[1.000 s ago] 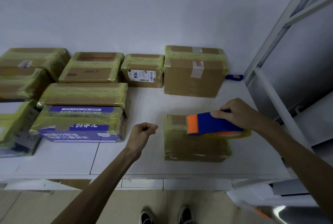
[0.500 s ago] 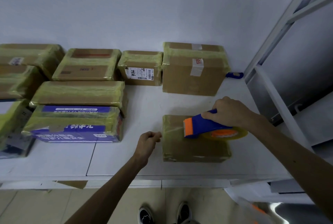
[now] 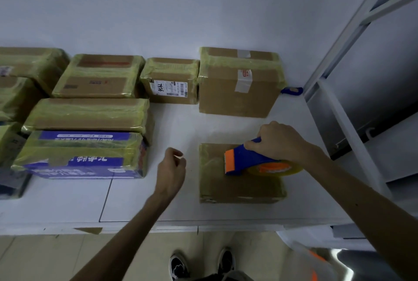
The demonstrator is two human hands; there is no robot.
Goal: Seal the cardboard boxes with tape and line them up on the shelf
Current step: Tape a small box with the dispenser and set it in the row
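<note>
On the white shelf (image 3: 181, 127), the left hand (image 3: 170, 169) has drawn away from the box (image 3: 237, 185) beside its curled fingers (image 3: 175, 153), pinching something or nothing I cannot tell, while the right hand (image 3: 280, 140) grips the tape dispenser (image 3: 242, 158) atop that box, so sealing looks underway.

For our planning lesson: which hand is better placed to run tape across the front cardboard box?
Right. The right hand grips the tape dispenser sitting on that cardboard box; the left hand hovers beside the box, fingers curled, touching neither.
</note>
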